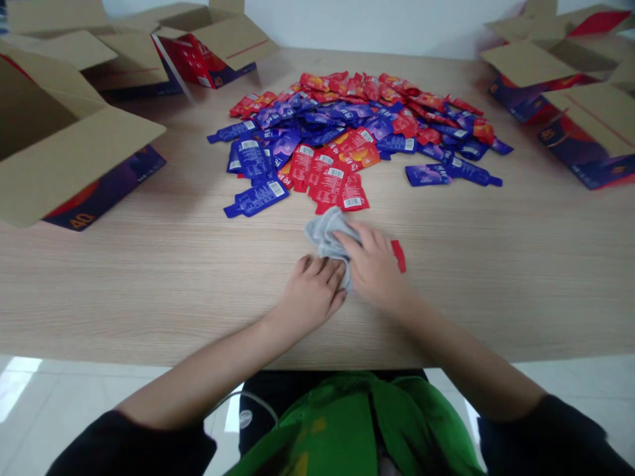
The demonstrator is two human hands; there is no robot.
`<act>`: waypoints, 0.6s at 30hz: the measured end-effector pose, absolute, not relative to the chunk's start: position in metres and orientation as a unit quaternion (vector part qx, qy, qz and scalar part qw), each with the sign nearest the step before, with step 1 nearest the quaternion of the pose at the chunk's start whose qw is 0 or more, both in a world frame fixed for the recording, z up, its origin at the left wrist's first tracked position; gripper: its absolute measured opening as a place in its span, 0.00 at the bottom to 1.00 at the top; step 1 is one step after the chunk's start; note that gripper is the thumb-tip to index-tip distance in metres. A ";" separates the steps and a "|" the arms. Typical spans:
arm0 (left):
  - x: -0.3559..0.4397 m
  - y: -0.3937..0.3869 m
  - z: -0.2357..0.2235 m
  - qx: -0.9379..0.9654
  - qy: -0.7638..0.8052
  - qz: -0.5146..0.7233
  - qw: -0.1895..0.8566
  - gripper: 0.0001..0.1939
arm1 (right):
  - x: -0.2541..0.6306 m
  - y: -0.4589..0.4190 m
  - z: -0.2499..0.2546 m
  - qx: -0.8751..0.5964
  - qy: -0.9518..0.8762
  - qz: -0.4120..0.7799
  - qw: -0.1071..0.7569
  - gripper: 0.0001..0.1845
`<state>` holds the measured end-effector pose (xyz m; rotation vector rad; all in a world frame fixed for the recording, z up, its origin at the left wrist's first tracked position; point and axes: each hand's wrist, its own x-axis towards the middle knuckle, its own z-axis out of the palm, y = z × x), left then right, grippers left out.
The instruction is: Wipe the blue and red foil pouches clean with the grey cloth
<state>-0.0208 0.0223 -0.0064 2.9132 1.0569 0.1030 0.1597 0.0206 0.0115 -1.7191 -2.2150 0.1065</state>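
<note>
My right hand (376,266) is closed on a crumpled light grey cloth (326,231), which spreads past its fingertips on the table. From under the right side of this hand sticks out the end of a red pouch (399,256); the rest of it is covered. My left hand (313,289) lies just left of it, its fingers bent down and pressed together at the cloth's lower edge. What those fingers hold is hidden. Beyond both hands lies a heap of flat pouches, some red (330,185) and some blue-purple (255,198), several with barcodes showing.
Open cardboard boxes with a blue and red print stand at the left (99,188), back left (218,49) and right (590,145). Two blue pouches (427,175) lie at the heap's right side. The wooden table's front edge (149,360) runs below my forearms.
</note>
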 end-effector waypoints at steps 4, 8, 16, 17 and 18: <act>-0.020 0.020 -0.008 0.936 0.350 0.031 0.022 0.24 | 0.157 0.015 -0.004 -0.614 -0.784 -0.010 0.087 0.27; -0.019 0.018 -0.009 0.935 0.353 0.029 0.013 0.27 | 0.190 0.007 -0.011 -0.678 -0.727 -0.051 0.092 0.27; -0.002 0.054 0.013 0.888 0.437 0.080 0.123 0.16 | 0.250 -0.006 -0.019 -0.693 -0.661 0.073 0.278 0.26; 0.002 0.058 0.014 0.879 0.453 0.081 0.125 0.16 | 0.250 -0.008 -0.018 -0.694 -0.657 0.085 0.282 0.26; 0.006 0.061 0.014 0.875 0.463 0.077 0.120 0.19 | 0.247 -0.009 -0.017 -0.699 -0.657 0.086 0.271 0.26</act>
